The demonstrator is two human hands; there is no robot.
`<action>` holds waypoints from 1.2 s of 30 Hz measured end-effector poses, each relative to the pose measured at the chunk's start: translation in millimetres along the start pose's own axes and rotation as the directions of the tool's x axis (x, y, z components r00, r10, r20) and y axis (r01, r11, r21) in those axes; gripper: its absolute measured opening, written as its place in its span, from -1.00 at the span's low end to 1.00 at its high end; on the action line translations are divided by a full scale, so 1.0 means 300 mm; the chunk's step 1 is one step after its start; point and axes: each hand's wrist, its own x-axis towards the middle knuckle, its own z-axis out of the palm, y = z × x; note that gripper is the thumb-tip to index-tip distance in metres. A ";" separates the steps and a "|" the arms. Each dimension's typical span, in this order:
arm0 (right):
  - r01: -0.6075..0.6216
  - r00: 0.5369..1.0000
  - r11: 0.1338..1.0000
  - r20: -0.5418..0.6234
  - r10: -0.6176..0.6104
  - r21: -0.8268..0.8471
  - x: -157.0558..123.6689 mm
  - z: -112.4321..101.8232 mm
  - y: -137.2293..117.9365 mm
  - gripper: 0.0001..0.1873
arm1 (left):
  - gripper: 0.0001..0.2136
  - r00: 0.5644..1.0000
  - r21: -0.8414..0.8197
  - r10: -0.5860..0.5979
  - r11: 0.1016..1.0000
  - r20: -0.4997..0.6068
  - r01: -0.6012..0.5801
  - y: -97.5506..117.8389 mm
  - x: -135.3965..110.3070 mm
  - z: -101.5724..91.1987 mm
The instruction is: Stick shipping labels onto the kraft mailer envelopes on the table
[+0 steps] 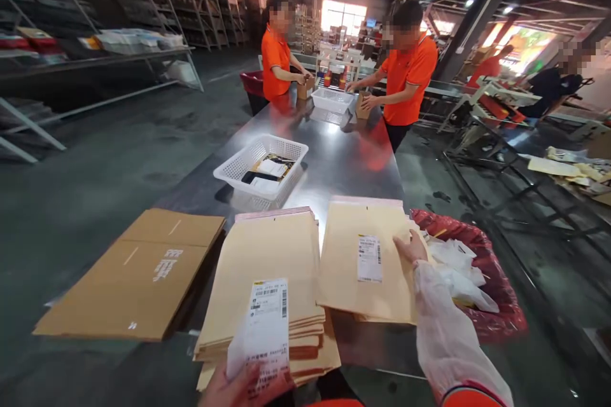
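My left hand [233, 388] grips printed shipping labels [268, 318] near the bottom edge, above a thick stack of tan padded envelopes [272, 241]. To the right lies another tan padded envelope [341, 267] with a white shipping label [369, 258] stuck on its middle. At that envelope's right edge is my right hand [413, 248], its thumb and fingers closed on it. A white sleeve covers my right forearm. More envelopes show beneath the labelled one.
Flattened cardboard boxes [143, 267] lie at left. A white plastic basket [229, 173] holding small packages stands ahead on the metal table [334, 168]. At right is a red-lined bin [506, 311] of waste. Two people in orange shirts handle boxes at the far end, around another white basket [333, 100].
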 end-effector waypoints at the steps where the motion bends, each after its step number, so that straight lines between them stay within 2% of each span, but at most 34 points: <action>1: -0.001 0.999 1.000 0.040 0.002 -0.014 -0.026 0.011 0.006 -0.43 | -0.44 1.000 0.028 0.029 0.999 0.000 -0.029 -0.001 0.008 0.012; 3: 0.008 0.976 1.000 0.217 -0.003 -0.019 -0.133 0.102 0.006 -0.41 | -0.44 0.997 0.068 0.078 0.994 0.027 -0.080 0.002 0.028 0.042; 4: 0.015 0.933 1.000 0.360 -0.013 -0.001 -0.211 0.169 0.004 -0.41 | -0.44 0.993 0.085 0.102 0.991 0.053 -0.106 0.006 0.038 0.058; 5: 0.009 0.844 1.000 0.537 -0.022 0.028 -0.300 0.241 0.001 -0.41 | -0.45 0.988 0.106 0.127 0.985 0.088 -0.136 0.013 0.047 0.073; 6: -0.007 0.715 0.998 0.698 -0.038 0.062 -0.392 0.310 0.001 -0.39 | -0.46 0.981 0.138 0.147 0.977 0.127 -0.165 0.023 0.055 0.085; 7: -0.064 0.535 0.987 0.840 -0.093 0.150 -0.483 0.371 0.003 -0.33 | -0.49 0.973 0.176 0.160 0.966 0.167 -0.189 0.035 0.062 0.094; 8: -0.127 0.504 0.970 0.856 -0.118 0.209 -0.565 0.419 0.008 -0.35 | -0.51 0.965 0.201 0.179 0.955 0.191 -0.216 0.049 0.069 0.098; 9: -0.169 0.497 0.957 0.859 -0.125 0.237 -0.634 0.453 0.014 -0.37 | -0.52 0.959 0.200 0.212 0.948 0.189 -0.249 0.063 0.076 0.097; 11: -0.181 0.531 0.956 0.841 -0.104 0.233 -0.721 0.485 0.022 -0.41 | -0.52 0.950 0.131 0.298 0.942 0.091 -0.308 0.088 0.093 0.085; 12: -0.147 0.517 0.967 0.850 -0.106 0.210 -0.739 0.489 0.021 -0.44 | -0.51 0.944 0.083 0.329 0.941 0.015 -0.329 0.097 0.101 0.077; 14: -0.039 0.440 0.982 0.885 -0.151 0.187 -0.733 0.490 0.004 -0.49 | -0.54 0.935 0.020 0.343 0.939 -0.089 -0.342 0.103 0.119 0.063; 15: 0.025 0.434 0.983 0.883 -0.176 0.184 -0.715 0.492 -0.013 -0.52 | -0.57 0.937 0.018 0.334 0.942 -0.100 -0.334 0.101 0.127 0.060; 16: 0.087 0.460 0.981 0.866 -0.196 0.176 -0.694 0.497 -0.032 -0.56 | -0.60 0.937 0.025 0.333 0.943 -0.100 -0.333 0.096 0.133 0.060; 18: 0.179 0.549 0.976 0.810 -0.206 0.127 -0.650 0.513 -0.072 -0.63 | -0.64 0.926 0.037 0.361 0.933 -0.114 -0.359 0.085 0.141 0.068; 19: 0.200 0.579 0.975 0.792 -0.196 0.096 -0.633 0.522 -0.088 -0.64 | -0.65 0.916 0.033 0.379 0.925 -0.132 -0.378 0.080 0.141 0.075; 24: 0.189 0.566 0.979 0.807 -0.168 0.071 -0.616 0.549 -0.111 -0.57 | -0.68 0.887 0.027 0.435 0.900 -0.153 -0.436 0.068 0.133 0.106; 26: 0.209 0.559 0.974 0.807 -0.188 0.082 -0.629 0.547 -0.105 -0.61 | -0.66 0.877 0.047 0.431 0.901 -0.213 -0.431 0.061 0.138 0.114; 29: 0.305 0.579 0.949 0.774 -0.256 0.086 -0.631 0.551 -0.103 -0.71 | -0.56 0.858 0.000 0.402 0.905 -0.320 -0.424 0.050 0.163 0.124; 31: 0.384 0.584 0.915 0.736 -0.343 0.122 -0.602 0.577 -0.112 -0.78 | -0.57 0.887 -0.079 0.363 0.913 -0.287 -0.399 0.046 0.185 0.122; 34: 0.516 0.552 0.846 0.703 -0.448 0.133 -0.500 0.674 -0.145 -0.86 | -0.54 0.965 -0.175 0.259 0.949 -0.048 -0.264 0.031 0.213 0.094; 36: 0.602 0.576 0.799 0.686 -0.446 0.014 -0.411 0.777 -0.173 -0.90 | -0.48 0.975 -0.192 0.198 0.965 0.104 -0.176 -0.001 0.223 0.057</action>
